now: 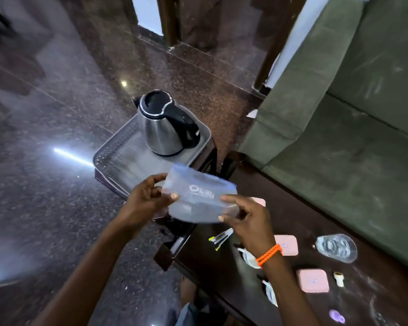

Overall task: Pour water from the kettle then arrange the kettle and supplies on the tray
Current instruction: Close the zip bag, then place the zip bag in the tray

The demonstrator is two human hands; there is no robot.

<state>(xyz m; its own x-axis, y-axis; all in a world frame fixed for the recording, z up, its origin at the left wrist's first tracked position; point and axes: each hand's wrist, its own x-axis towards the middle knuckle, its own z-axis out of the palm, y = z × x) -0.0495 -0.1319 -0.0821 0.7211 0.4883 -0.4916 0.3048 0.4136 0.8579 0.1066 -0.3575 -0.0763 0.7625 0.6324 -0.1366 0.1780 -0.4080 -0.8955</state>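
From the head camera, the person is holding a pale blue translucent pouch (199,196) with white lettering up in front of them, above the near edge of a dark wooden table (222,274). The left hand (146,198) is pinching the pouch's left edge, thumb on the front and fingers curled behind. The right hand (247,220) is gripping the right edge, thumb and forefinger closed on the plastic; an orange bracelet (269,254) is sitting on that wrist.

Beyond the pouch, a steel kettle (165,125) with a black lid and handle is standing upright on the far right part of a grey tray (113,158). The tray is resting on the far end of the table, its near corner hidden behind the pouch; the rest of its floor is showing bare.

On the tabletop to the right of the right arm, several small pink square packets (312,280) are lying apart from each other, with a clear glass (337,247) standing near the far edge, close to a green sofa (339,114). A small white cylindrical item (339,278) is lying just beside the nearest pink packet. A thin sachet (220,237) with yellow marks is lying below the pouch. Motion blur is softening the pouch's lettering
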